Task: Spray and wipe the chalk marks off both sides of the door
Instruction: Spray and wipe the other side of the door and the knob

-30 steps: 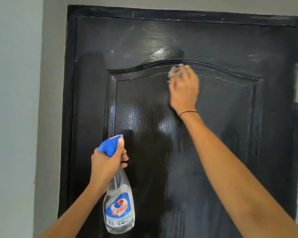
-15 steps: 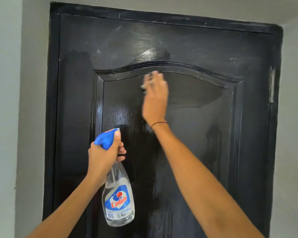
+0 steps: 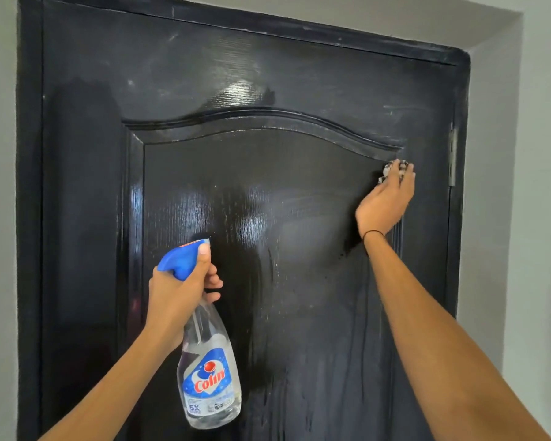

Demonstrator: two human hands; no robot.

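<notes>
We see the black door (image 3: 268,202) filling most of the view, its bottom cut off below the frame, the arched panel glossy and wet with streaks running down. Our right hand (image 3: 384,198) presses a small crumpled cloth (image 3: 393,169) against the panel's upper right corner; the fingers lie close together over it, and most of the cloth is hidden beneath them, so we cannot tell its pattern clearly. Our left hand (image 3: 178,294) grips the neck of the clear spray bottle (image 3: 209,370), thumb on the blue head, fingers curled round the trigger side. Faint chalky smears (image 3: 401,107) linger above the arch, hard to make out.
</notes>
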